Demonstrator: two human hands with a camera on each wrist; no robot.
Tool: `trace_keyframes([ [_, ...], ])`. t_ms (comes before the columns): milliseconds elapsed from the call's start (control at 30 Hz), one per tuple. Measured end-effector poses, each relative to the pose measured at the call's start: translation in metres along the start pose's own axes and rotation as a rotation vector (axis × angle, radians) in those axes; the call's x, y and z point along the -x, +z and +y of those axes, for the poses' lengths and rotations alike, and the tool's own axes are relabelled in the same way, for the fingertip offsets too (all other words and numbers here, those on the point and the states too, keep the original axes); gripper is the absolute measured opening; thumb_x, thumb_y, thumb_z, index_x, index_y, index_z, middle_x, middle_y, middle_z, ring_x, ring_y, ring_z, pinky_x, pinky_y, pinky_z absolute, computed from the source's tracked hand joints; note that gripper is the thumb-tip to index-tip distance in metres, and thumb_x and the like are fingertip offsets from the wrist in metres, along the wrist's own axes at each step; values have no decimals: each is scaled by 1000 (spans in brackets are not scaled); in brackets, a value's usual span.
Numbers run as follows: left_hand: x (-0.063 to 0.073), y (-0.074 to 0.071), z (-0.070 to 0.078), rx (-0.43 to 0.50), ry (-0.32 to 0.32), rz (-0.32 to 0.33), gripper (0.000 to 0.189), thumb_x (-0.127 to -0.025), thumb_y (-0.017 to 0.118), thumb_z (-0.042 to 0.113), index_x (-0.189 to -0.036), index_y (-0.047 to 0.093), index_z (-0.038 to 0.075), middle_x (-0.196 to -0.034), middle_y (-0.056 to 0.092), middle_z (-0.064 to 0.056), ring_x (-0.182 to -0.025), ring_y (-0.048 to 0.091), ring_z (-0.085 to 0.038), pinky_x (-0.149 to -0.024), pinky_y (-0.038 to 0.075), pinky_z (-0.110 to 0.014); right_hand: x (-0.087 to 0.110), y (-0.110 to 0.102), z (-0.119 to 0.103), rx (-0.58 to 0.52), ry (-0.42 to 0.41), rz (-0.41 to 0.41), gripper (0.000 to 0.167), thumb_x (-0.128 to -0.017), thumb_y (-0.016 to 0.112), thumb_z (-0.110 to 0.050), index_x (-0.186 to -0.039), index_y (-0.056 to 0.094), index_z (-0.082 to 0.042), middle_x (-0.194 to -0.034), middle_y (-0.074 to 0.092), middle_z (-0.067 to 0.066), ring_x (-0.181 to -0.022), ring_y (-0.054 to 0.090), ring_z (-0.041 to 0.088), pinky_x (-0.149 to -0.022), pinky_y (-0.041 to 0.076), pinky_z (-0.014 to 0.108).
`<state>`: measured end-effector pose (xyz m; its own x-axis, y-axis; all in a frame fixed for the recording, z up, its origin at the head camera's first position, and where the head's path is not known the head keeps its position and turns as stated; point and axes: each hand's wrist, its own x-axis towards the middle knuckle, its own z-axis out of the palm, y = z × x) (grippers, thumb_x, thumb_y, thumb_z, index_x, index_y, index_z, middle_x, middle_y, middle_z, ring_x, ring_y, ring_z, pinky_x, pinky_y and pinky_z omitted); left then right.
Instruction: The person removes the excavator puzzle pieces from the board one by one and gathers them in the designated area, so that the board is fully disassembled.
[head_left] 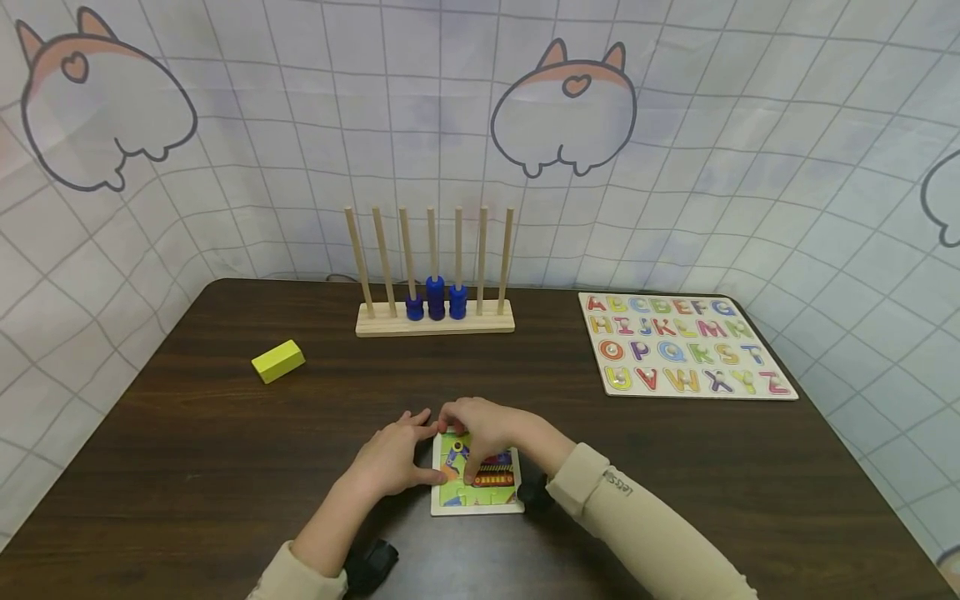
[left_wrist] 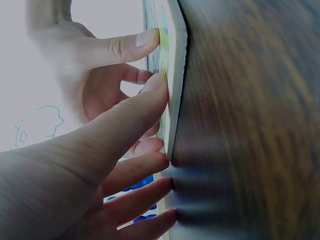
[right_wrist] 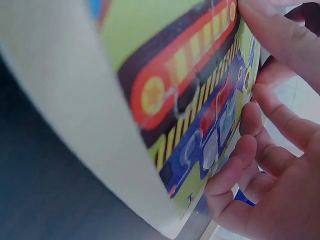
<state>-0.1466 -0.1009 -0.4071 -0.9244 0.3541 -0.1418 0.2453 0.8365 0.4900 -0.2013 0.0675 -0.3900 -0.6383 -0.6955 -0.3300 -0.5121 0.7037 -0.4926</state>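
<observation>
A small framed jigsaw puzzle [head_left: 495, 492] of a tracked digger on green lies flat on the table, its seams showing in the right wrist view. My left hand [head_left: 390, 458] rests at its left edge; the thumb [left_wrist: 145, 100] touches the puzzle face while the other fingers stretch to the table beyond the frame. Over the upper left part of the puzzle sits my right hand [head_left: 483, 429], thumb [right_wrist: 275, 30] pressing on the picture and bent fingers at the far edge. Part of the picture is hidden under this hand.
Behind the puzzle stands a wooden peg rack [head_left: 435, 325] with blue beads [head_left: 436, 298] on three of its rods. A yellow block [head_left: 278, 361] lies at the left. To the right lies an alphabet board [head_left: 686, 346]. A white grid-patterned cloth [head_left: 300, 133] hangs behind the table.
</observation>
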Motion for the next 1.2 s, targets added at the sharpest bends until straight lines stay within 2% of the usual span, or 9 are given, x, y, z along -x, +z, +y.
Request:
trace_keyframes([
  [333,-1,1,-1,-2,6,8,72,-67,79,39,-128,56,9,-139,42,-14,-128,32,-40,-94,32,-60,2,-2,1,67,-26,18,58,-57,88,-27,-106,60,-19,-92,51,0,-85,44,13,-71,44,25],
  [600,-1,1,-1,0,2,5,73,-67,79,41,-128,55,9,-139,41,-14,-128,32,-40,-94,32,-61,3,-6,2,120,-30,5,57,-58,87,-29,-110,63,-22,-88,52,0,-83,44,13,-71,42,25],
  [1200,0,0,-1,-4,3,-3,70,-68,79,39,-127,56,9,-140,40,-14,-129,30,-40,-92,34,-60,-3,-4,-2,41,-11,-43,54,-59,87,-17,-103,55,-18,-95,49,-1,-88,46,14,-73,45,23],
])
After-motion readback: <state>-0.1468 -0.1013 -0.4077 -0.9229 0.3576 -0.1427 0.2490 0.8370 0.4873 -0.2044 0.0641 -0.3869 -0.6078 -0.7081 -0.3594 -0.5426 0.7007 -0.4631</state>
